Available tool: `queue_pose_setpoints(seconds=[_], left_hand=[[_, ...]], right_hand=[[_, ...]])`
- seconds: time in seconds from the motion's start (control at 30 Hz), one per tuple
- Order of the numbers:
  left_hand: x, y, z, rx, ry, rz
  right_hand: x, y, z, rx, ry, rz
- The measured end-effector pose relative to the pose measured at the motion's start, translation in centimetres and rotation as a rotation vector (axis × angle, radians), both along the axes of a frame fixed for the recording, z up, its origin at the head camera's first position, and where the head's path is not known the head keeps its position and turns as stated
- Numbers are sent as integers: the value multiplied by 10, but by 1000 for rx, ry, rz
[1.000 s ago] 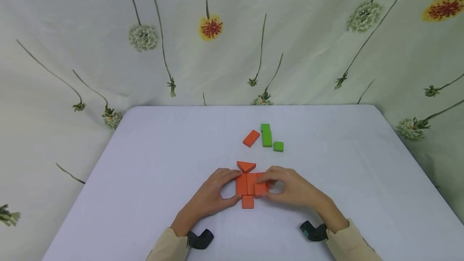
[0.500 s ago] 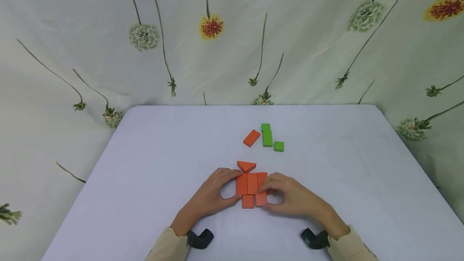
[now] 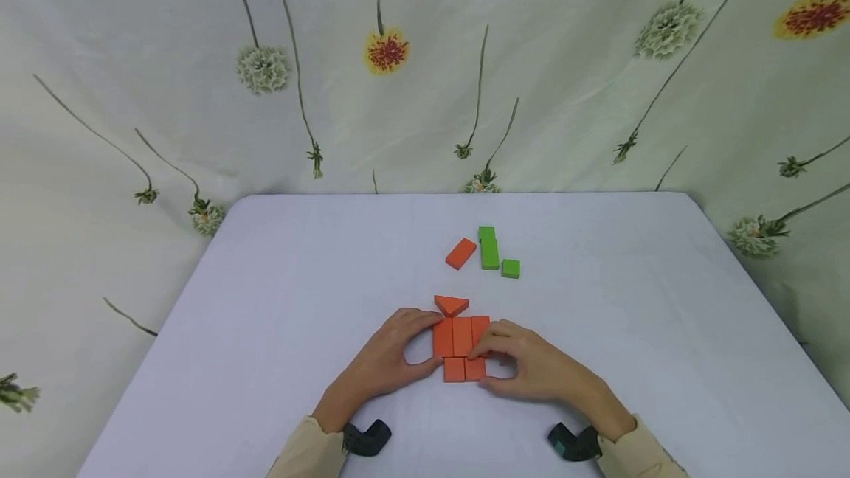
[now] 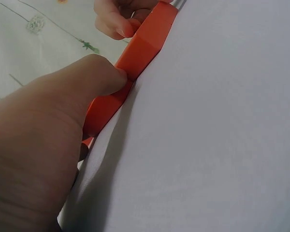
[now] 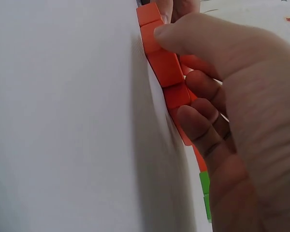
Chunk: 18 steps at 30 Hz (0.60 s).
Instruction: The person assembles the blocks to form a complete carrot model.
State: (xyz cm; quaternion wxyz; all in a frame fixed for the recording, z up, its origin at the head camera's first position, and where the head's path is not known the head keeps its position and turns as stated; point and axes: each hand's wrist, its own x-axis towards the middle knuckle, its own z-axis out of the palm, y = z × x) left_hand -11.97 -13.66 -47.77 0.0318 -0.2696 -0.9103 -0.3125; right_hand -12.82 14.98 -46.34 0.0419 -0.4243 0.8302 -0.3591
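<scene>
Orange wooden blocks lie fitted together on the table: a left rectangular block [image 3: 442, 338], a middle one [image 3: 462, 336] and a right one [image 3: 480, 327] side by side. A triangular block [image 3: 451, 306] touches their far side, point toward them. Along the near side sits a small square block [image 3: 454, 369], with another square block [image 3: 475, 370] to its right. My left hand [image 3: 388, 356] holds the left rectangular block, index finger at its far end and thumb at its near end. Thumb and index finger of my right hand [image 3: 527, 361] pinch the right square block.
Beyond the blocks lie a loose orange block [image 3: 461, 253], a long green block [image 3: 489, 254] with a small green block [image 3: 487, 232] behind it, and a green cube [image 3: 510, 268]. A flower-printed cloth [image 3: 425, 116] hangs behind the white table [image 3: 319, 264].
My right hand has brought the square block nearer to me, off the right rectangular block, then left against the other square block. The left hand keeps its place.
</scene>
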Motion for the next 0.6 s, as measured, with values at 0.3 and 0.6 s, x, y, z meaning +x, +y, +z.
queue_pose_setpoints(seconds=[0.3,0.6], left_hand=[[2,0,0,1,-9,10],[1,0,0,0,0,3]], right_hand=[[0,-1,-1,34,-17,-18],[-2,0,4,-33,-9,-36]])
